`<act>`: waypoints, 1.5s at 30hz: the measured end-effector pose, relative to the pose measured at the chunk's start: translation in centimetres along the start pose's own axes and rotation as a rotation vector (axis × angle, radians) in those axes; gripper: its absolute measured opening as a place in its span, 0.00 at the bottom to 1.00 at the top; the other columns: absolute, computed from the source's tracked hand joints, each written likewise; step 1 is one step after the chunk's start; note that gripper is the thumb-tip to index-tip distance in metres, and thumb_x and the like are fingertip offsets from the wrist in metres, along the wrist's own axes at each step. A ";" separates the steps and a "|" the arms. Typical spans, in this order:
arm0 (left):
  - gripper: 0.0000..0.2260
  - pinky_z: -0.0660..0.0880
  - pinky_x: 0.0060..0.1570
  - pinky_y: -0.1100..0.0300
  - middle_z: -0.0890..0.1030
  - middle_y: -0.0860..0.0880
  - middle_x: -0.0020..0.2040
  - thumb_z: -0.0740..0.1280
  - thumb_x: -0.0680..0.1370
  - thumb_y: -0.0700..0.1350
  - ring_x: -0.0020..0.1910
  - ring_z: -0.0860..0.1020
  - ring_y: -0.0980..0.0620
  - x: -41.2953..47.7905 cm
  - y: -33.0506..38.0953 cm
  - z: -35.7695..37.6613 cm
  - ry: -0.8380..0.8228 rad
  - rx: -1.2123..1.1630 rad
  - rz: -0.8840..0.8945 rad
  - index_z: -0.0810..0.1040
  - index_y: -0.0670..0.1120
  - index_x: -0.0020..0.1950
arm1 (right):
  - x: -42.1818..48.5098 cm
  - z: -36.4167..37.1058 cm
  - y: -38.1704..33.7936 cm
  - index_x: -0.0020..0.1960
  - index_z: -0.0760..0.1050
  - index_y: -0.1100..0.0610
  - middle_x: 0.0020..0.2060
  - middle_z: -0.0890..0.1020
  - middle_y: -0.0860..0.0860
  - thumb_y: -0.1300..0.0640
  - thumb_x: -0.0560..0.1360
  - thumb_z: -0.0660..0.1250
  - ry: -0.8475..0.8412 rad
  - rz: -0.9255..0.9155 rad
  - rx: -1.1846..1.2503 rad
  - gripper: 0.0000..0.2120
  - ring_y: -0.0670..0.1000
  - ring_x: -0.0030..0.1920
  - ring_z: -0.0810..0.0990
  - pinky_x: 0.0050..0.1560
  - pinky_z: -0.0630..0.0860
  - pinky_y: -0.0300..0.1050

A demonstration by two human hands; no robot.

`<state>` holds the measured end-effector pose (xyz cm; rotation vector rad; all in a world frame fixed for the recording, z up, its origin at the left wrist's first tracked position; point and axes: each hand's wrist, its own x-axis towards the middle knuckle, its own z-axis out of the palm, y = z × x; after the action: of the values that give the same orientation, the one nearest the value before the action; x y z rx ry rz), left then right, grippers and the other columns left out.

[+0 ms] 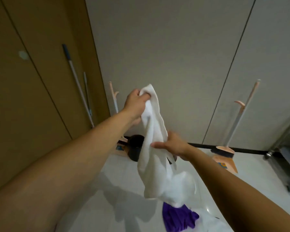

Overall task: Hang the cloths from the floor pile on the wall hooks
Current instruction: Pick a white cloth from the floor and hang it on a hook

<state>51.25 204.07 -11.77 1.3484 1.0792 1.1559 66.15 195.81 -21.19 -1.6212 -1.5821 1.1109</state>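
Observation:
A long white cloth [155, 139] hangs in the air in front of the pale wall. My left hand [135, 104] grips its bunched top end at about mid-height of the view. Lower down, my right hand [172, 144] holds the cloth's middle, thumb in front and fingers hidden behind the fabric. The cloth's lower end dangles over the floor pile, where a purple cloth [177, 218] lies next to a white cloth [213, 226]. Two small pale hooks [23, 55] sit on the brown wall at the left.
A mop handle [77, 81] leans in the corner. A pink broom [241, 114] with its dustpan [224, 159] stands at the right wall. A second pink handle [113, 96] and a dark round object [135, 148] are behind the cloth. A metal cart [286, 156] stands far right.

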 end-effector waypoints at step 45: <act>0.15 0.76 0.46 0.52 0.78 0.41 0.57 0.64 0.78 0.47 0.54 0.77 0.43 -19.1 3.9 -42.3 0.498 -0.167 -0.271 0.75 0.41 0.62 | 6.9 22.8 -26.4 0.60 0.76 0.59 0.53 0.83 0.55 0.54 0.77 0.67 -0.171 -0.092 0.668 0.14 0.56 0.52 0.82 0.50 0.80 0.53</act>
<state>6.72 190.71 -8.31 0.7691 1.4305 1.3752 33.17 202.41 -9.69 -1.0204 -1.1774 1.5477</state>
